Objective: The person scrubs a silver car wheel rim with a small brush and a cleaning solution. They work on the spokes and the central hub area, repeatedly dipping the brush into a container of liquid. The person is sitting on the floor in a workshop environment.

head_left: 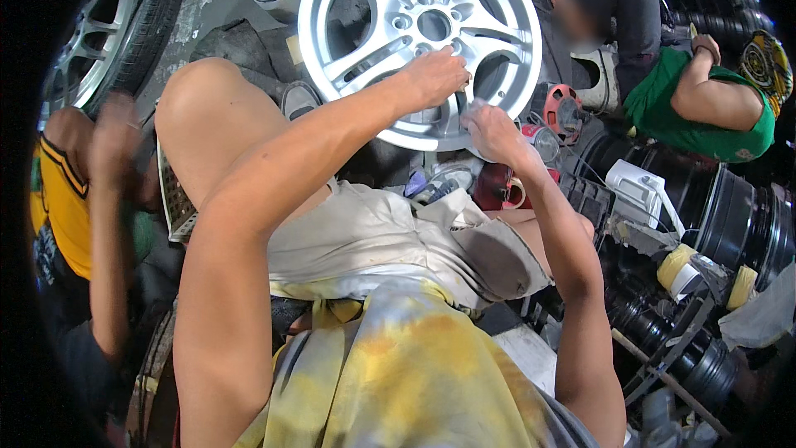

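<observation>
A silver alloy wheel rim (pixel 372 48) with paired spokes and a round centre hole lies in front of my knees. My left hand (pixel 437 80) reaches across its near side, fingers bent and closed over a spoke just below the hub. Whatever those fingers may hold is hidden or too small to name. Close by on the right, my right hand (pixel 496 134) is at the rim's near edge, fingers pinched together. Slight blur covers its fingertips, so anything in them cannot be made out.
On the left, a tyre on a wheel (pixel 149 25) stands beside a person in yellow (pixel 62 207). A person in green (pixel 705 104) sits at the right. Stacked dark rims (pixel 730 207), a white device (pixel 638 191), a red tool (pixel 562 108) and tape rolls (pixel 678 270) crowd my right.
</observation>
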A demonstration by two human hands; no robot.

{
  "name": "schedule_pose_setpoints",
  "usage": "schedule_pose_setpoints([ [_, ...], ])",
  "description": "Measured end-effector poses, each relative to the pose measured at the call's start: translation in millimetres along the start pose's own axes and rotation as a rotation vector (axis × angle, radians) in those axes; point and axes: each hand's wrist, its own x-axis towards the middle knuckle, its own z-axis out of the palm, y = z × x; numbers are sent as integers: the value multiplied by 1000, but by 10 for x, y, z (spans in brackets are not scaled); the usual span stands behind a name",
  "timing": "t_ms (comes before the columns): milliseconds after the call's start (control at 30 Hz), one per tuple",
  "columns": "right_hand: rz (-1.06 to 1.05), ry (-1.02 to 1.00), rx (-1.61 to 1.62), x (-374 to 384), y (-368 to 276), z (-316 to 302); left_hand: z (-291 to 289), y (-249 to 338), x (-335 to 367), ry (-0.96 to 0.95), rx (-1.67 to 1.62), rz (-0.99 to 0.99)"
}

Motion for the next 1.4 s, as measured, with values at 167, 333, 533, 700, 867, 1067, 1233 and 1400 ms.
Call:
schedule_pose_setpoints([
  [167,109,54,-136,-5,-359,-136,9,80,-17,23,-11,-20],
  [333,109,-78,-133,-17,-310,-279,-107,130,76,-177,58,6],
  [533,141,-66,-246,2,-374,-169,-31,73,97,-132,72,41],
  [700,144,2,-142,-47,-335,-224,-13,89,88,-82,35,24],
  [867,299,-158,-145,56,-310,-184,50,90,72,-64,207,149],
  [1067,396,272,429,-474,-61,-527,215,643,-157,-157,283,262],
  [1233,634,516,517,-1293,304,-321,321,582,-104,-215,-94,185],
  [1400,782,655,330,-2040,428,281,-386,479,281,-276,131,168],
])
